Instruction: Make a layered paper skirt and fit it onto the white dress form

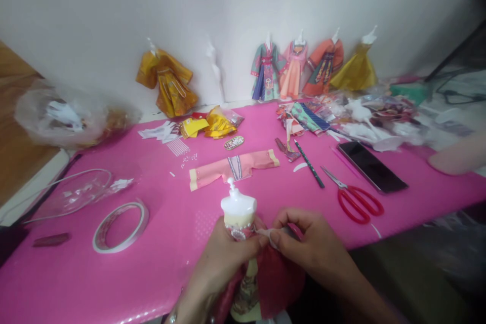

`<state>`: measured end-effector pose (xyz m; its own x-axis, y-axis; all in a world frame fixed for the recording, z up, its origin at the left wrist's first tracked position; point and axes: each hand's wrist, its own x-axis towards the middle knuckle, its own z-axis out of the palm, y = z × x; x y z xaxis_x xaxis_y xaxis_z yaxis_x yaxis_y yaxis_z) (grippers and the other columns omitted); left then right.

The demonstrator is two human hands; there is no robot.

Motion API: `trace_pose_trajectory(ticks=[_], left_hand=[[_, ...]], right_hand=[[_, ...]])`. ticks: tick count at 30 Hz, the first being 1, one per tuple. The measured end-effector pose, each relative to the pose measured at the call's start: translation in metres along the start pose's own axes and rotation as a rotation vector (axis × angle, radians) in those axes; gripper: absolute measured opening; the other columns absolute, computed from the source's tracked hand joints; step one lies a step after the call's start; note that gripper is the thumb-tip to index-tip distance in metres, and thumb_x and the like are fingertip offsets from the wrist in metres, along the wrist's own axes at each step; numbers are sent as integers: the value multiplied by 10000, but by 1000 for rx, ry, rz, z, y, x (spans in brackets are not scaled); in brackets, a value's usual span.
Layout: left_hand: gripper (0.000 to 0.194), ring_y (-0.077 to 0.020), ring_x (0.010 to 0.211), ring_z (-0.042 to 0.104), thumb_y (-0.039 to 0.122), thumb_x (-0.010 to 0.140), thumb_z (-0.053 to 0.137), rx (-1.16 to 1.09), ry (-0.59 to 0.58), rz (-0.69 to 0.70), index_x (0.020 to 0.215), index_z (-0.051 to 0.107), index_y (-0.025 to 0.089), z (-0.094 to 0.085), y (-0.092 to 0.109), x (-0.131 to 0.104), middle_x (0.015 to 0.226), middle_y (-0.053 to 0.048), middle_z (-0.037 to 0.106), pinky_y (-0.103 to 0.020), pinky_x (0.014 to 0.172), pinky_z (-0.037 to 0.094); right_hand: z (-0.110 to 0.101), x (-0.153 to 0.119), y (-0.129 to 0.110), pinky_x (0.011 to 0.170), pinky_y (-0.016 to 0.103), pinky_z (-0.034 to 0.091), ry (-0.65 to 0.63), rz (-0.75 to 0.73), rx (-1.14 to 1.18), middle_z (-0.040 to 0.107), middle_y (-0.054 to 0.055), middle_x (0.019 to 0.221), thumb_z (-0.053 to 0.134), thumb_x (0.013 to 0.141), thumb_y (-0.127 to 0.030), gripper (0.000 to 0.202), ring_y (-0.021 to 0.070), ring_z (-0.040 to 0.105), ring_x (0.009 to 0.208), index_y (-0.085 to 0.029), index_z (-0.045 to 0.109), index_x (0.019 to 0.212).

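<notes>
both hands (228, 250) (304, 243) closed, pinching paper skirt (273, 278) on mannequin (238, 210)

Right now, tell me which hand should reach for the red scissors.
Right hand, probably. The red scissors lie on the pink table on its side, just beyond it. The left hand grips the white mannequin and would have to cross over.

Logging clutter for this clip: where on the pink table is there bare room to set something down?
Bare pink table shows between the tape roll and the left hand, and between the pink paper jacket and the mannequin. A smaller patch lies between the jacket and the pencil. The right rear, around the paper scraps, is crowded.
</notes>
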<state>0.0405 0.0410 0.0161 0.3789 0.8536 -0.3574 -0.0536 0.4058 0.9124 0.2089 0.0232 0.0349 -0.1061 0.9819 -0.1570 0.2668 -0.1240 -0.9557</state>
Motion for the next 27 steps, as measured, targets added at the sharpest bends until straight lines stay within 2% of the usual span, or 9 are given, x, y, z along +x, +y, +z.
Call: trace_pose_trajectory(ticks=[4, 8, 13, 20, 23, 27], left_hand=[[100, -161, 567, 590, 245, 681, 705, 15, -3, -17, 689, 625, 184, 0, 4, 0, 589, 11, 596, -268, 529, 460], [77, -145, 542, 568, 226, 687, 698, 1, -22, -11, 700, 632, 188, -1, 2, 2, 572, 26, 575, -272, 533, 462], [82, -160, 564, 595, 225, 680, 699, -14, -14, 13, 691, 629, 185, 1, 3, 2, 596, 5, 621, -271, 533, 455], [86, -119, 532, 540, 206, 659, 714, -45, -19, 21, 672, 635, 174, 1, 4, 1, 571, 19, 613, -245, 528, 424], [99, -125, 537, 543, 228, 667, 721, -68, -14, 16, 686, 638, 178, 0, 1, 1, 584, 9, 628, -254, 532, 423], [94, -124, 549, 543, 179, 652, 719, -91, -28, 18, 662, 625, 176, -1, 1, 1, 582, 25, 597, -248, 538, 415]], right_hand=[[1, 0, 1, 517, 216, 351, -7, 1, 35, 505, -44, 570, 595, 741, -257, 150, 110, 453, 561, -175, 575, 617], [0, -1, 0, 528, 212, 364, 8, 6, 56, 522, -45, 575, 616, 734, -248, 137, 111, 468, 571, -176, 586, 622], [1, -1, 0, 509, 202, 362, -7, 35, 102, 524, -49, 564, 621, 734, -240, 133, 105, 462, 555, -176, 585, 623], [3, -1, -1, 509, 207, 371, -2, 27, 156, 528, -44, 557, 631, 713, -244, 134, 106, 463, 546, -176, 581, 608], [4, -1, -1, 518, 212, 367, -6, 36, 195, 522, -42, 568, 639, 714, -249, 141, 105, 452, 551, -175, 579, 611], [6, -2, 0, 518, 219, 357, -20, 64, 234, 510, -41, 573, 663, 710, -272, 156, 104, 438, 550, -170, 584, 622]])
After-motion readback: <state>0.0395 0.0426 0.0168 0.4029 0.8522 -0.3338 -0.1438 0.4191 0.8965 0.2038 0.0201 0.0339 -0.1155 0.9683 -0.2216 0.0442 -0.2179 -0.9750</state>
